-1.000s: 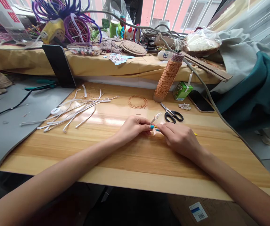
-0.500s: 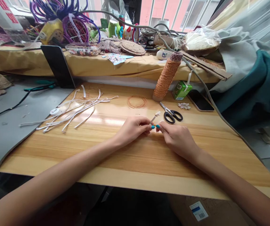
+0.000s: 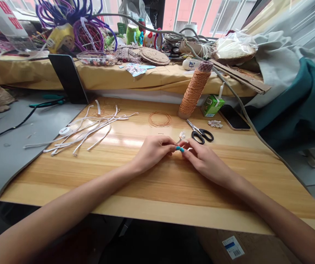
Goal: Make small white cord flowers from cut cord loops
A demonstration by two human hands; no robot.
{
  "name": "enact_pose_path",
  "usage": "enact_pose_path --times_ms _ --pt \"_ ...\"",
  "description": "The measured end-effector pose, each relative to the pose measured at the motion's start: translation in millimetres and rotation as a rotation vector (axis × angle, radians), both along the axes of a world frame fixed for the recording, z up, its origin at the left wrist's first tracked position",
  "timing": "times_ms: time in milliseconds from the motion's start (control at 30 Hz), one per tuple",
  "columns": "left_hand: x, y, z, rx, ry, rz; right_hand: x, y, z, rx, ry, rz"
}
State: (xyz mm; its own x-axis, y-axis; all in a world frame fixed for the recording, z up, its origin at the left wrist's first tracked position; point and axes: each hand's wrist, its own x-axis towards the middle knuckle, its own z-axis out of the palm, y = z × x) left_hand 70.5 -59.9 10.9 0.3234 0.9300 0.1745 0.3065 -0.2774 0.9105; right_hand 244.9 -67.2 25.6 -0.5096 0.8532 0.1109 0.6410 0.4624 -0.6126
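Two bare hands at work here, and they meet tip to tip above the desk (image 3: 146, 198)! The left hand (image 3: 156, 153) has its thumb and finger closed on one small pale strip (image 3: 181, 135), whose frayed white end pokes up just beyond the fingers. In comes the right hand (image 3: 208, 161), its thumb tip right beside the left thumb, fingers bent with a gap to the thumb; whether they grip the strip, you cannot tell. Two blue-green thumbnails, side by side!

Just past the right fingers lies one pair of scissors (image 3: 199, 130), two black handle loops toward the hand. Farther beyond stands one tall spool (image 3: 194, 91) of orange cord, tilted, and right of it one green carton (image 3: 211, 105) with one white straw. Nearer the fingers than that carton, one little pile of pale bits (image 3: 215, 124), too small to count, then one phone (image 3: 234, 117) lying flat, farther right.

Straight beyond the left fingers, one loose coil (image 3: 160, 125) of copper-coloured strand. Well off to their left, a heap of white cords (image 3: 91, 129), crossing so much that no sure count is possible, with one round white disc (image 3: 65, 131) at its far-left side. Behind that, one dark upright screen (image 3: 67, 77).
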Motion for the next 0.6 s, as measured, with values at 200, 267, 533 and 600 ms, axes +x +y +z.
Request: enact_pose_path --times_ms 200,267,533,600 --pt "0.2 1.9 -1.1 -0.102 -0.078 0.001 2.3 1.3 -13.6 0.629 -0.158 0.041" --pt "1.2 2.7 -1.4 -0.082 -0.071 -0.018 4.4 2.3 -13.5 0.789 -0.249 0.039" --pt "1.0 3.4 -2.1 -0.001 -0.034 -0.047 4.3 -3.5 -7.7 0.937 -0.353 -0.005" --pt "0.9 2.7 -1.8 0.012 -0.003 -0.032 3.1 -4.5 -6.7 0.896 -0.358 -0.022"
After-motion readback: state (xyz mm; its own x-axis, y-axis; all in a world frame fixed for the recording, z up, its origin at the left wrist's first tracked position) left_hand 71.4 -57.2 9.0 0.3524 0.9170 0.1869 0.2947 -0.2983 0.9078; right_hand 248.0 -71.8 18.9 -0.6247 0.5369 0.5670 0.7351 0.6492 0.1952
